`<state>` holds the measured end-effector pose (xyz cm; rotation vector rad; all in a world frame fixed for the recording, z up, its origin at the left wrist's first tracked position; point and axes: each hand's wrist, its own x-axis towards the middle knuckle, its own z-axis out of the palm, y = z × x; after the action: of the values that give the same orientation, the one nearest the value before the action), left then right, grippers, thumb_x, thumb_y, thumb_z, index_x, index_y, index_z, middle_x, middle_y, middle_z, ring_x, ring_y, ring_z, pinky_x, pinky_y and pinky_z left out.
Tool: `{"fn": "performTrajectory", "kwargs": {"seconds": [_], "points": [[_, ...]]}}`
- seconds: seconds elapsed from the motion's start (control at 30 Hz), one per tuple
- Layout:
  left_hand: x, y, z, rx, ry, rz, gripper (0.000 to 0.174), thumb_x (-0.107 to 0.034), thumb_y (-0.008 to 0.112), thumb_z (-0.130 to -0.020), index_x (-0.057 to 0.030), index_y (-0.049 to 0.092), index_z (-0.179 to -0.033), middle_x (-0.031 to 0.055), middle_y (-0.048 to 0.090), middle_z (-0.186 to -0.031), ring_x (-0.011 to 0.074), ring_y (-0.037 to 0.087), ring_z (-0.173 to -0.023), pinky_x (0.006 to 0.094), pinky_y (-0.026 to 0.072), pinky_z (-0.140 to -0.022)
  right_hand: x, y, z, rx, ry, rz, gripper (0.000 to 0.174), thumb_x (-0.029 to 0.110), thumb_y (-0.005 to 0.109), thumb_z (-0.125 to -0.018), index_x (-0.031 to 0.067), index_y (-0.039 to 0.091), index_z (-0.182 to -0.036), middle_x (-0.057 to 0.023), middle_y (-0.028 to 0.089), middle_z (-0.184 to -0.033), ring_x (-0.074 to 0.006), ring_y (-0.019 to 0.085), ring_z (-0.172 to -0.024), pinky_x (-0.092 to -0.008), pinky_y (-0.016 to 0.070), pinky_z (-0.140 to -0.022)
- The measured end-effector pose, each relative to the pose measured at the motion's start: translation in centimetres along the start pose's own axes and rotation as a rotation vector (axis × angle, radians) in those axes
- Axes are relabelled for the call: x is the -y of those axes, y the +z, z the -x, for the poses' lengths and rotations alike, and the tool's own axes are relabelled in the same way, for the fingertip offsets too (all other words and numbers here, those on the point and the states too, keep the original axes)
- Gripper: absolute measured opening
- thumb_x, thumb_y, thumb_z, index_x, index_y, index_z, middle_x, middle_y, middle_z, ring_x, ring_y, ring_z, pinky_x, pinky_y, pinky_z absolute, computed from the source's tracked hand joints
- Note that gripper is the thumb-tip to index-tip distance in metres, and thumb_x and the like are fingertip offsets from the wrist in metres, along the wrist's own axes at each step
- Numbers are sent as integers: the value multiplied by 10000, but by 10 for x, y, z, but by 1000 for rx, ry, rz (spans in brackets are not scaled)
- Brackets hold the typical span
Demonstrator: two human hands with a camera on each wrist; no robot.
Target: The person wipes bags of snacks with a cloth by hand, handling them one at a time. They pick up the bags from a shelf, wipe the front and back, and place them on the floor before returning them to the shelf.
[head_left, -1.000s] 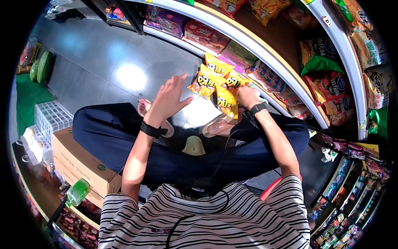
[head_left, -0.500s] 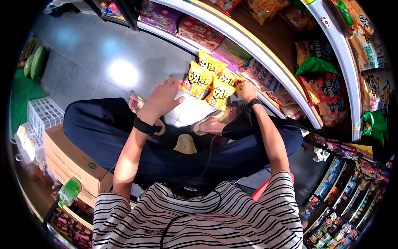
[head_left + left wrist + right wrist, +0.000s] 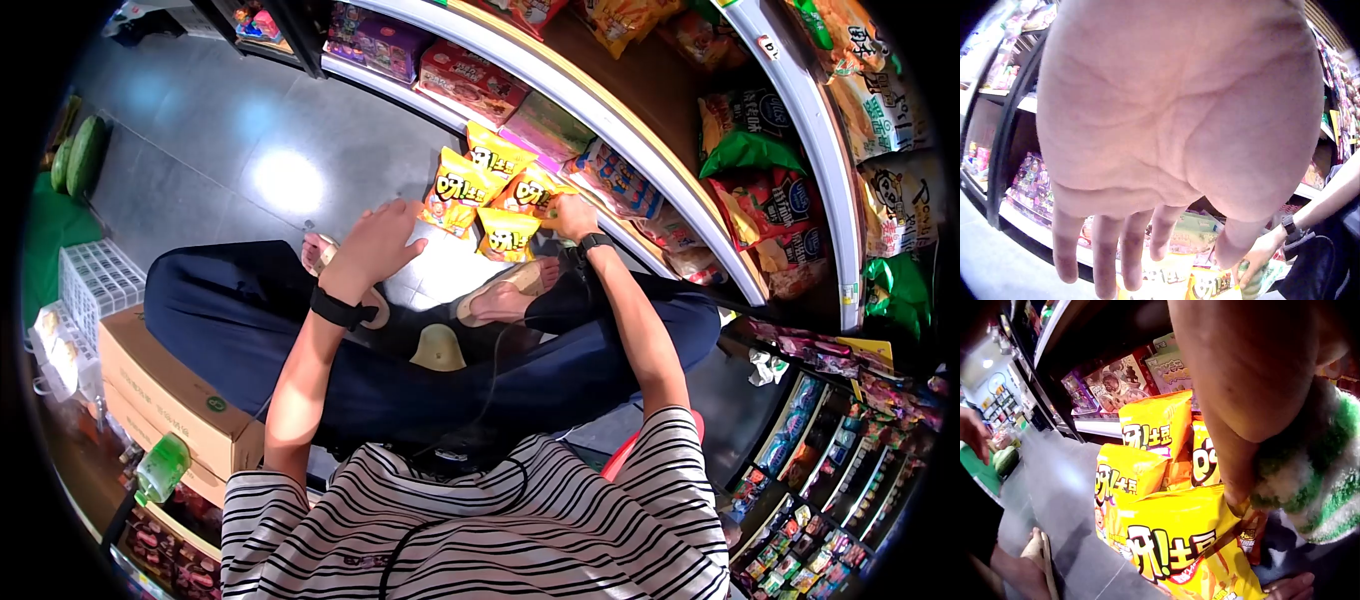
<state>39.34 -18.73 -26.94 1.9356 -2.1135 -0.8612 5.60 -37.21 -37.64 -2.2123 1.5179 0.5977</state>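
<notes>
Several yellow potato snack bags [image 3: 463, 190] stand bunched on the floor between the person's feet and a low shelf. The right hand [image 3: 573, 217], at the right side of the bunch, grips a fuzzy green-and-white striped cloth [image 3: 1329, 462]. Its thumb and fingers pinch the upper corner of the front bag [image 3: 1175, 534], which overlaps the others in the right wrist view. Spread over the floor at the left of the bags is the left hand [image 3: 375, 250], holding nothing. In the left wrist view its palm faces the camera, with straight fingers [image 3: 1106, 250] overlapping the bags.
Boxed goods [image 3: 470, 80] line the bottom shelf behind the bags, with more snack packs [image 3: 765, 205] at the right. Sandalled feet [image 3: 505, 295] stand close by. A cardboard box [image 3: 180, 385] and a white plastic basket [image 3: 100, 280] are on the left, near green melons [image 3: 85, 160].
The front bag has turned from a steep slant to nearly level, its corner toward the right hand. The whole head view has shifted slightly left. The left hand stays spread beside the bags.
</notes>
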Motion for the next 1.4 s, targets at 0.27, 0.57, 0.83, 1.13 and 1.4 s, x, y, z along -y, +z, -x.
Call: {"fn": "performTrajectory", "kwargs": {"seconds": [0.27,0.57,0.83,1.13,1.4], "points": [[-3,-2,0,13,-34,-52,491,-294,653,-910,-39,505,-1302,204,617,-1218,399,609,-1122,502,475,-956,-3,21,-9,-75,-33,92,213,321,779,-768,211,781,-949,-131,748,-1009,-325,716,-951,-453,567,-835],[2,-2,6,35,-64,-17,514,-278,668,-896,-32,511,-1320,212,621,-1227,404,606,-1130,492,475,-965,15,-67,7,134,82,217,451,381,819,-747,102,747,-1093,-146,739,-1109,-293,704,-1063,-429,550,-915],[-4,-16,9,-78,3,32,516,-275,674,-894,-28,510,-1316,198,620,-1223,396,611,-1114,474,485,-951,32,-259,46,-316,-218,-1202,470,513,675,-934,59,748,-1030,-64,743,-893,-173,703,-824,-320,554,-759],[1,-23,22,-91,0,-34,479,-226,717,-862,-8,560,-1259,215,674,-1087,431,659,-1003,485,525,-879,36,-330,-11,-50,-625,-2022,377,397,639,-982,67,677,-1159,-73,737,-1075,-191,711,-951,-359,556,-880],[-8,-43,4,-206,-107,511,497,-247,674,-952,-40,501,-1369,170,662,-1210,267,679,-1073,380,522,-955,135,-215,84,-575,-406,-1916,329,302,705,-952,1,692,-1082,-23,717,-961,-110,663,-822,-314,545,-768]]}}
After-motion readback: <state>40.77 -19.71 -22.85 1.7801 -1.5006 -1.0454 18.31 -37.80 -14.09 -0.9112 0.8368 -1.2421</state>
